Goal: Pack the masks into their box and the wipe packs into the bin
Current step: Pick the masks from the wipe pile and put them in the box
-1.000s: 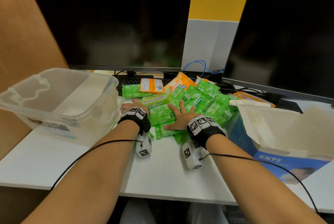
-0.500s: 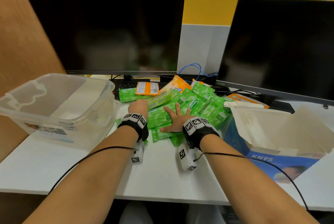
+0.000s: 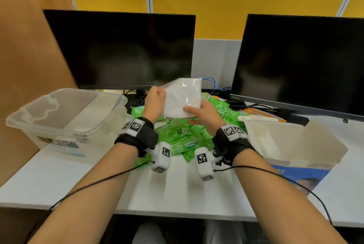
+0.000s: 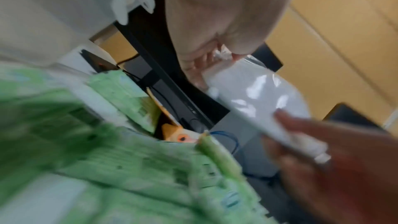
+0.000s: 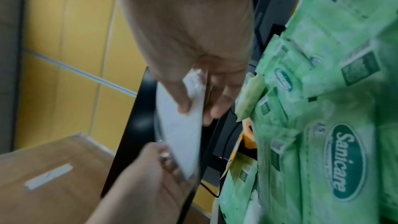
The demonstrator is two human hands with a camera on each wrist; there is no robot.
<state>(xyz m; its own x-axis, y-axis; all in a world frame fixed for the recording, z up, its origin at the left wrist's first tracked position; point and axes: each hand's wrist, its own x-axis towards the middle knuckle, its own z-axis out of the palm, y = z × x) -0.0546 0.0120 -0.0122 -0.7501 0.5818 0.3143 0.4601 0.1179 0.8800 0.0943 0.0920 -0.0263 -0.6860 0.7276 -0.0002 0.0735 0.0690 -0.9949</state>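
1. Bagged mask [image 3: 183, 98] is up over the wipe packs [image 3: 182, 135], left hand [image 3: 155, 104] and right hand [image 3: 204, 113] both pinching its edges.
2. Likely light, floppy, slick film: grip edges, then into the KN95 box [image 3: 295, 145].

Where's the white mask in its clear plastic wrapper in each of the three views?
Head: white mask in clear wrapper, centre, held up by both hands.
Left wrist: right of centre.
Right wrist: centre-left, seen edge-on.
Shared landmark: green wipe packs below it.
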